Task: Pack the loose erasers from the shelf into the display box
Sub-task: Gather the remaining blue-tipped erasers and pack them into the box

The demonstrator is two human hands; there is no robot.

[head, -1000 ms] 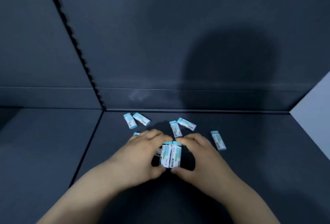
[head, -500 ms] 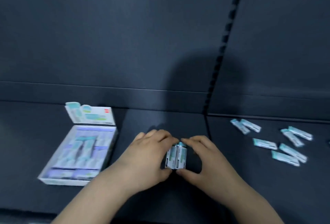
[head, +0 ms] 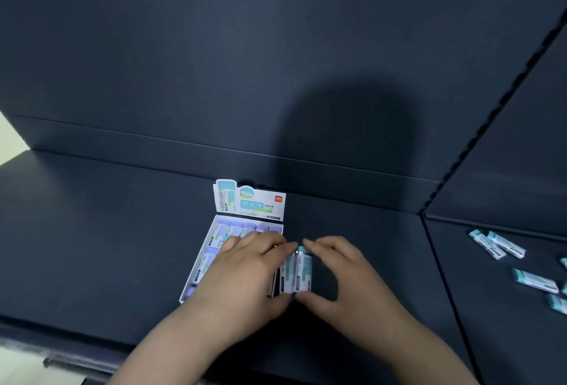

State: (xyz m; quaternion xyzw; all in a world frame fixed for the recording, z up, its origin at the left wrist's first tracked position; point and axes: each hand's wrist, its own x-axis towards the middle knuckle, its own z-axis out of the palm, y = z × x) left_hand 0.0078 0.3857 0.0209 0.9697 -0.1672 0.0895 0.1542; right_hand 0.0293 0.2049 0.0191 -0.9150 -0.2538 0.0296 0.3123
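Note:
A small stack of white erasers with teal ends [head: 297, 273] is held between both hands, just right of the display box. My left hand [head: 245, 274] grips its left side, fingers over the top and thumb under, and covers the box's near right part. My right hand [head: 340, 274] grips the right side the same way. The white display box [head: 211, 235] lies open on the dark shelf with its printed lid flap [head: 250, 200] upright at the back and rows of erasers inside. Several loose erasers [head: 534, 281] lie on the neighbouring shelf section at the right.
The dark shelf floor [head: 107, 246] stretches left of the box to a pale edge. A back wall [head: 276, 77] rises behind. A slotted upright divider [head: 478, 136] and a seam [head: 441, 268] separate this bay from the right one.
Both hands have carried the eraser stack leftwards from the loose pile to the display box, which has come into view and now sits under my left hand. The loose erasers have slid to the right edge.

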